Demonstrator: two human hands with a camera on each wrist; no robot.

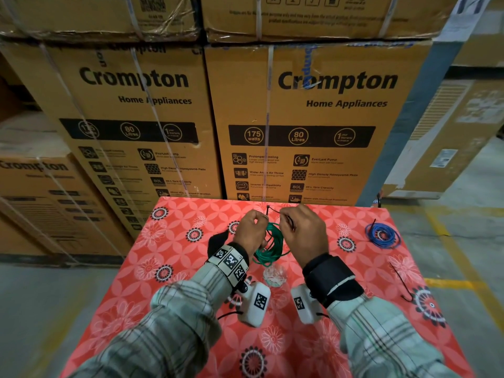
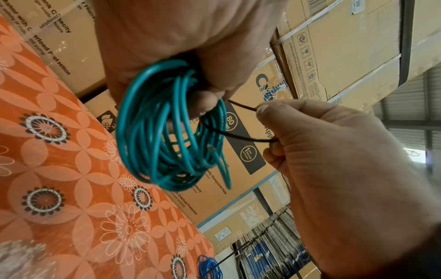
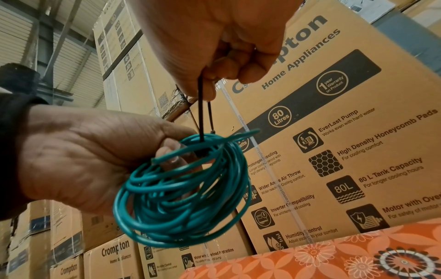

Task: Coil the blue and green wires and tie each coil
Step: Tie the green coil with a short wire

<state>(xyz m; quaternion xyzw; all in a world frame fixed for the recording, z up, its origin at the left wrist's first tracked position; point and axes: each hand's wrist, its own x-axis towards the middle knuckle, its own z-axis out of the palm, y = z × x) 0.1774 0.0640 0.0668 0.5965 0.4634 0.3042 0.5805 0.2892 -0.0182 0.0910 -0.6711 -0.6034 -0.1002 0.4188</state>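
Above the table point(image 1: 174, 241), left grip point(image 1: 249, 231) clutching green coil point(image 1: 268, 245), right grip point(image 1: 302, 230) pinching black tie point(image 3: 201, 113).

On the table point(image 1: 191, 268) the green coil point(image 1: 270, 241) hangs centrally between both hands, the blue coil point(image 1: 382, 235) at two o'clock, a loose tie point(image 1: 401, 282) at four, boxes point(image 1: 300, 118) at twelve.

A table point(image 1: 191, 268) wears a red flowered cloth. On it lie a blue wire coil point(image 1: 382, 235), a black tie point(image 1: 401, 282) and a small clear cup point(image 1: 275, 274).
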